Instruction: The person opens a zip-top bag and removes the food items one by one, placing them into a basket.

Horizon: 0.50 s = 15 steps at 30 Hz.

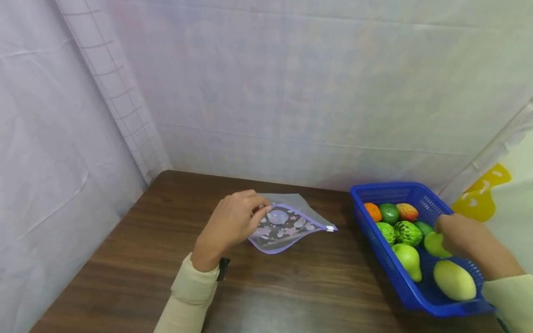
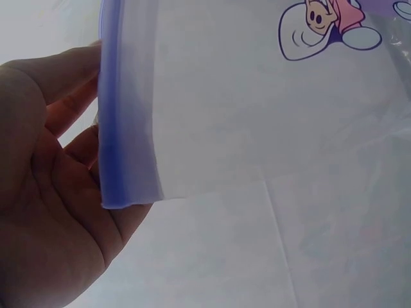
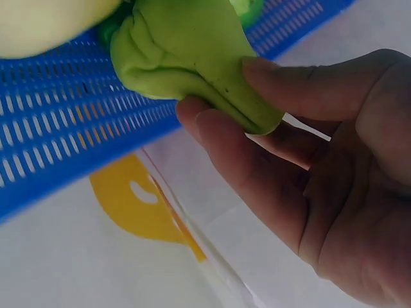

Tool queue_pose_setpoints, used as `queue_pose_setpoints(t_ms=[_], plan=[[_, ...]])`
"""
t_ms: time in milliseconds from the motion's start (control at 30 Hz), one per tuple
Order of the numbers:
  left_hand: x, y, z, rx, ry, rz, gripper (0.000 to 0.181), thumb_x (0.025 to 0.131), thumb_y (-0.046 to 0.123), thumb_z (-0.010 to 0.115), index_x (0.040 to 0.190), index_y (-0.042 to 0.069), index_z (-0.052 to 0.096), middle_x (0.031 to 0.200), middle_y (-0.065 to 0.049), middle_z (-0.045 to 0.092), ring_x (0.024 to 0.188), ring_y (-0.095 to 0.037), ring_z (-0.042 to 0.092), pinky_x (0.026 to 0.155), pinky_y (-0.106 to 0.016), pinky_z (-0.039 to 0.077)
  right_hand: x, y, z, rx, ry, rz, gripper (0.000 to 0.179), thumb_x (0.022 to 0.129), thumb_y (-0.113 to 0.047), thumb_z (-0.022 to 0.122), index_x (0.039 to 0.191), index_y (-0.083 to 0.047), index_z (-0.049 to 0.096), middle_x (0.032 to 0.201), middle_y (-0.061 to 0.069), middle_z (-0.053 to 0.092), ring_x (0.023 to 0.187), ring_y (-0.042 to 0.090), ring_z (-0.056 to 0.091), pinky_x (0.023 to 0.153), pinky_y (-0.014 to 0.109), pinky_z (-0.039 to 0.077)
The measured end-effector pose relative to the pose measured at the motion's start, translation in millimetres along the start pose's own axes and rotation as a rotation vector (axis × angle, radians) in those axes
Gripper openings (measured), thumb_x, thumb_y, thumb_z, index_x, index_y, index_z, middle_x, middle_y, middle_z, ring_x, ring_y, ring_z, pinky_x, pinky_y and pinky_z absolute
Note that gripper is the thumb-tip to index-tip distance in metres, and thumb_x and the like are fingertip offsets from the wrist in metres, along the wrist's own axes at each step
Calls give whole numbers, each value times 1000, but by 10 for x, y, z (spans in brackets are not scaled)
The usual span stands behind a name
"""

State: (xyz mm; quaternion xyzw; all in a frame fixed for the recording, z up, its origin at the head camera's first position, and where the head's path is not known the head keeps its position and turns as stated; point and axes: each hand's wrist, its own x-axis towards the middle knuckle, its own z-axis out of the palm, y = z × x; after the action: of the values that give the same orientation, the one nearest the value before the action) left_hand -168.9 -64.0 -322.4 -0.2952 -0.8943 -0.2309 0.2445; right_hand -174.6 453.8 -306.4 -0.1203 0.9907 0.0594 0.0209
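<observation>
My left hand [image 1: 233, 217] pinches the left end of a clear zipper bag [image 1: 287, 224] above the table. The bag has purple edging, a printed cartoon pattern and a white slider [image 1: 330, 228] at its right end. Thumb and fingers lie on either side of the purple zip strip [image 2: 112, 128] in the left wrist view. Over the basket's right side, my right hand [image 1: 470, 240] grips a light-green toy vegetable [image 3: 186, 51] with a folded, stalk-like body; its exact kind is unclear. Thumb and fingertips hold its narrow end, its far end extending over the basket.
A blue slotted basket [image 1: 385, 273] stands on the brown wooden table [image 1: 125, 259] at right. It contains an orange [image 1: 373, 212], a green pear [image 1: 407, 260], a pale yellow mango-like fruit [image 1: 454, 280] and several other toy fruits. White curtains [image 1: 266, 92] surround the table.
</observation>
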Motion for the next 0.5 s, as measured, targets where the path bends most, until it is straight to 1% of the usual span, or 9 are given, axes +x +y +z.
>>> queue_pose_setpoints(t_ms=[100,167,267,367,500], plan=[[0,2,2,-4,3,0,10,94,22,73,97,15,79,75,9,61,61,-3,49,53,-20,42,10,2,71,6,-10,-4,16,66,4,65,80,-4,67,74,11,63,65,27,55,57,44,45],[-1,1,3,-3,6,4,9,94,22,73,96,15,78,75,9,61,61,-3,49,52,-20,42,15,3,112,4,1,-10,14,67,4,64,77,-6,63,73,9,61,65,27,56,57,46,46],[2,5,3,0,3,5,11,95,24,72,97,16,78,75,9,61,62,-3,50,53,-20,42,25,17,162,7,-13,-4,14,69,3,64,80,-5,61,76,11,61,67,30,58,59,49,48],[6,12,5,3,-3,2,13,95,26,71,97,16,79,76,9,62,62,-3,51,54,-21,43,40,37,203,7,-47,5,14,71,2,64,83,-4,61,78,12,62,69,30,58,59,49,49],[11,24,0,-2,-1,1,12,95,25,71,97,16,79,75,9,61,62,-3,50,53,-21,43,65,58,268,-10,-56,-20,15,71,4,62,78,-8,57,73,8,57,65,27,53,58,46,46]])
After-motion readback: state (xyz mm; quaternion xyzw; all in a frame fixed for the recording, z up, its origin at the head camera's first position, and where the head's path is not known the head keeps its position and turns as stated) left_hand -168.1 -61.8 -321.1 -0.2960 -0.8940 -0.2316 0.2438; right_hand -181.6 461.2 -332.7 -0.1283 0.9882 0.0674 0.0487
